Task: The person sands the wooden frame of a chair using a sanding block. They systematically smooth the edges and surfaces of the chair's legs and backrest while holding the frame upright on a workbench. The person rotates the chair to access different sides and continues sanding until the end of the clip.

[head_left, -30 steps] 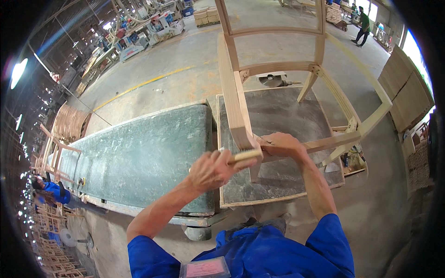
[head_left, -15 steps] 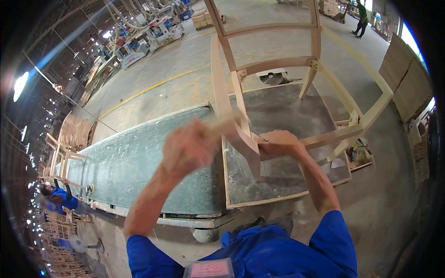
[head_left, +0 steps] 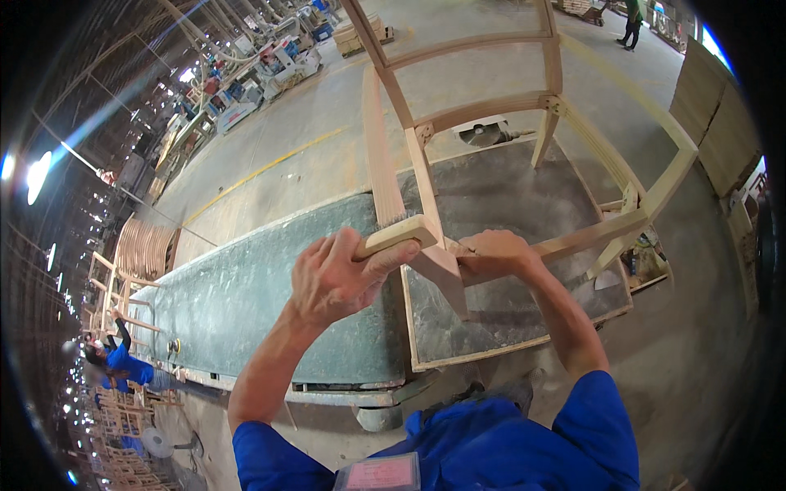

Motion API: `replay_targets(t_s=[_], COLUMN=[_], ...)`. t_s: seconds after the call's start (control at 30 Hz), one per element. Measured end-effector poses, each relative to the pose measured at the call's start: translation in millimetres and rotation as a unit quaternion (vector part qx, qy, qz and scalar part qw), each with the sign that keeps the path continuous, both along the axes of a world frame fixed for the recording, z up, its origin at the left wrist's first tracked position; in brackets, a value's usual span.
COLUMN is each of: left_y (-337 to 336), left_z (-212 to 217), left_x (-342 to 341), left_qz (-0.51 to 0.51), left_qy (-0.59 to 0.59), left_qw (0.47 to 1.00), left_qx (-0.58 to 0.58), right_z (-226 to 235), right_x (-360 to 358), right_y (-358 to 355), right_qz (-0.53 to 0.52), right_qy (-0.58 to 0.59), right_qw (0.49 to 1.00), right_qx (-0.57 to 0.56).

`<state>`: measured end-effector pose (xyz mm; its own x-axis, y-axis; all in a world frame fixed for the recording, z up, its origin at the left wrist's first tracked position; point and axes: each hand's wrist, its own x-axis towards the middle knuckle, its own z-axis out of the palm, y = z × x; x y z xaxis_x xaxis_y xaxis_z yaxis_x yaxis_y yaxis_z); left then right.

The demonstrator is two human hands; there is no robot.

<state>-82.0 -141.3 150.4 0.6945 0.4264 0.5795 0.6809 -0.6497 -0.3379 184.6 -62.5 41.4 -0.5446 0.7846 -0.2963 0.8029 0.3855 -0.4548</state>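
A bare wooden chair frame stands tilted in front of me. My left hand is closed around a wooden-backed brush, its dark bristles just showing at the far edge. The brush lies across the lower end of the chair's long curved left-hand piece; whether the bristles press on the wood, I cannot tell. On the other side of that piece, my right hand grips the frame by the joint where the front rail meets it. Its fingertips are partly hidden behind the wood.
Under the chair is a dark work surface with a wooden rim. A long teal-topped table adjoins it on the left, with another person at its far end. A circular-blade tool sits beyond the chair. Brown panels stand at right.
My left hand, blurred by motion before, now shows sharply and has come slightly nearer to me with the brush. My right hand keeps its hold on the chair frame. The whole view has shifted slightly.
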Motion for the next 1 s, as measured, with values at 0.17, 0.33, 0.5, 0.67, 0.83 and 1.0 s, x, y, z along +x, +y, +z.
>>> replay_targets(t_s=[0.17,0.33,0.5,0.67,0.83,1.0], left_y=[-18.9,-18.9,-47.2,-72.7,-69.9,-58.1], left_z=[-49.6,43.2,95.0,108.1,102.7,74.4], left_x=[5.3,12.2,22.3,48.1,105.0,158.4], left_qz=[0.040,0.208,0.199,0.253,0.287,0.412], left_qy=[0.117,-0.132,-0.228,-0.189,-0.174,-0.154], left_qw=[0.991,0.969,0.947,0.942,0.942,0.895], left_qx=[-0.046,0.036,0.108,0.116,0.022,-0.072], right_z=[1.3,-6.1,-8.9,-18.5,-19.9,-18.0], right_x=[-0.8,3.6,6.8,8.1,31.8,114.0], right_y=[1.3,3.1,3.6,1.2,-0.5,11.9], right_qz=[0.023,-0.004,-0.005,0.042,0.130,0.200], right_qy=[0.006,-0.004,0.025,0.070,0.155,0.113], right_qw=[1.000,1.000,0.999,0.989,0.971,0.961], right_qx=[0.004,0.021,0.035,0.120,0.129,0.153])
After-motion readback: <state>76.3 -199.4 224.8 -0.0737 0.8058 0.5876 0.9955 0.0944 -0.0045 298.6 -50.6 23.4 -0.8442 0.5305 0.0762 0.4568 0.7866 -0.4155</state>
